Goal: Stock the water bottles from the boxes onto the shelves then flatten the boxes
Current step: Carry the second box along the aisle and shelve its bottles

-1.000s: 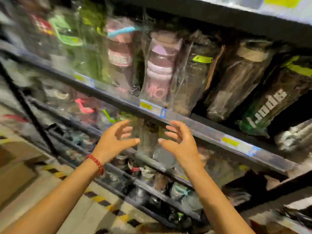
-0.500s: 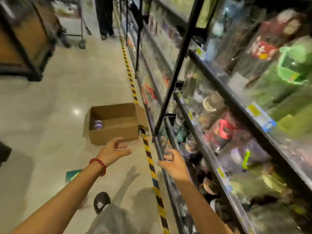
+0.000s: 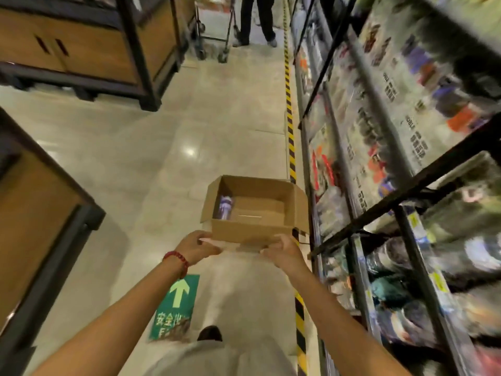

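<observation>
An open cardboard box sits on the aisle floor beside the shelving. One purple-and-white water bottle lies inside it at the left wall; the remainder of the box floor is bare. My left hand grips the near flap at its left end, fingers curled over the edge. My right hand grips the same flap at its right end. The black shelves on the right hold many wrapped bottles, all blurred.
A yellow-black hazard stripe runs along the shelf base. A person's legs and a cart stand far down the aisle. Wooden display units line the left side. A green arrow sticker marks the floor near my shoe.
My view swung from the shelf to the aisle floor. Both hands, empty and open before, reached down to the box and took hold of its near flap.
</observation>
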A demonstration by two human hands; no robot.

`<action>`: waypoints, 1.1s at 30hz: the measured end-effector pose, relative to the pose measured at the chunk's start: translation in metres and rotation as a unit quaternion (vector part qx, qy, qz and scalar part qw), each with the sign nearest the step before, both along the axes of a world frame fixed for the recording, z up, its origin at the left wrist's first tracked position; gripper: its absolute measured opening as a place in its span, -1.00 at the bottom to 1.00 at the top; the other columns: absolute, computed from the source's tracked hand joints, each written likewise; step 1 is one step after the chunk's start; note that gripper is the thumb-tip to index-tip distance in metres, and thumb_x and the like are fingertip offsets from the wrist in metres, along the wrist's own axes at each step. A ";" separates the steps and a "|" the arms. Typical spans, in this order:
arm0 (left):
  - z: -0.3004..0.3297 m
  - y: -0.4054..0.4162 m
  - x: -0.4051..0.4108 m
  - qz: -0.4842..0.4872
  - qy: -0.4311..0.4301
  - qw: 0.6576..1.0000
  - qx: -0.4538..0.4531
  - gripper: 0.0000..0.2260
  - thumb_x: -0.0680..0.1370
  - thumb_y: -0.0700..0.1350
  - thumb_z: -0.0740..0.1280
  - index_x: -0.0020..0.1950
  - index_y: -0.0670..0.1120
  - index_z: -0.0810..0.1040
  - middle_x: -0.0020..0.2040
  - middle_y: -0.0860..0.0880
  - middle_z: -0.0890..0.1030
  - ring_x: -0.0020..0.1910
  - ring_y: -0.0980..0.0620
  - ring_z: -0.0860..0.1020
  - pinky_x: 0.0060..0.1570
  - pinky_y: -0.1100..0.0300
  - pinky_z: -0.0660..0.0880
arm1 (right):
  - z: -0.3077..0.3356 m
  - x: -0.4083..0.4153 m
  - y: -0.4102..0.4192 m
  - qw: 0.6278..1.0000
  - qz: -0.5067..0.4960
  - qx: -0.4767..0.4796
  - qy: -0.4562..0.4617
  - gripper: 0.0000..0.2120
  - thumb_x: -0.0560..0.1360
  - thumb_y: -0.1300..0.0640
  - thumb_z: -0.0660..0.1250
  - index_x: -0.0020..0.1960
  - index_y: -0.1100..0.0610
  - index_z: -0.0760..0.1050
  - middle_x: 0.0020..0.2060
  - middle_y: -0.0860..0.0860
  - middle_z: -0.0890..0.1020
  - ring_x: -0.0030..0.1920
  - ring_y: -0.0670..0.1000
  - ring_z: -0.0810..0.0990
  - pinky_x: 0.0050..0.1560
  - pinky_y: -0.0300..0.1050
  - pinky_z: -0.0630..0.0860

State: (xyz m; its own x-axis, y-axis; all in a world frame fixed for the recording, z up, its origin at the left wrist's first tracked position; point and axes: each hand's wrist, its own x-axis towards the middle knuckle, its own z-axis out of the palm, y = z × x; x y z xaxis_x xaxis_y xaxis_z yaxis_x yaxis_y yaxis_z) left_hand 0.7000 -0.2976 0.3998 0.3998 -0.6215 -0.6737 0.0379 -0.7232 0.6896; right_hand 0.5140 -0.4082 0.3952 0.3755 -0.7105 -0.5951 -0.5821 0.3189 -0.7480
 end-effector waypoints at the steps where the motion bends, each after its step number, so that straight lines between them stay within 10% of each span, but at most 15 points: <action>1: -0.005 -0.009 0.009 0.008 0.010 1.000 0.008 -0.48 0.47 -0.15 0.43 0.37 -0.16 0.35 0.18 -0.15 0.56 0.03 -0.03 0.48 -0.06 0.19 0.39 | -0.004 0.006 -0.008 1.000 0.008 0.007 0.006 -0.65 0.47 0.30 0.36 0.22 0.17 0.37 -0.02 0.04 0.52 -0.18 -0.14 0.46 -0.38 -0.47 0.39; 5: -0.027 -0.050 0.038 0.033 0.047 0.998 0.024 -0.49 0.50 -0.19 0.39 0.40 -0.19 0.30 0.11 -0.14 0.58 0.00 0.00 0.49 -0.16 0.25 0.40 | -0.024 0.034 -0.050 0.998 0.047 0.017 0.046 -0.53 0.46 0.27 0.39 0.33 0.21 0.34 0.19 0.12 0.51 0.00 -0.04 0.47 -0.37 -0.49 0.40; 17: -0.160 -0.233 0.149 0.167 0.057 0.981 0.077 -0.58 0.45 -0.22 0.44 0.28 -0.17 0.44 -0.03 -0.05 0.60 -0.11 0.09 0.53 -0.17 0.27 0.41 | -0.155 0.177 -0.259 0.974 0.171 0.036 0.140 -0.61 0.44 0.18 0.40 0.22 0.12 0.38 -0.08 -0.10 0.44 -0.03 -0.06 0.44 -0.07 -0.20 0.40; 33: -0.548 -0.371 0.261 0.000 -0.137 0.980 0.141 -0.27 0.40 0.02 0.46 0.47 0.00 0.18 0.37 -0.07 0.40 0.29 -0.12 0.43 0.24 -0.05 0.45 | -0.578 0.321 -0.346 0.972 0.113 0.110 0.176 -0.54 0.40 0.15 0.45 0.22 0.20 0.37 -0.08 0.00 0.48 0.01 0.04 0.52 0.12 0.02 0.51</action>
State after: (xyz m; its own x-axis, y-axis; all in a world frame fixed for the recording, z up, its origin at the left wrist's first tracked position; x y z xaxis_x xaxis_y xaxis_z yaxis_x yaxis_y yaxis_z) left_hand 0.9608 -0.6683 -0.1481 0.5891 -0.4253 -0.6870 -0.1206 -0.8870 0.4457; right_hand 0.8345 -0.7541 -0.1825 0.2539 -0.4745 -0.8429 -0.8632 0.2821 -0.4188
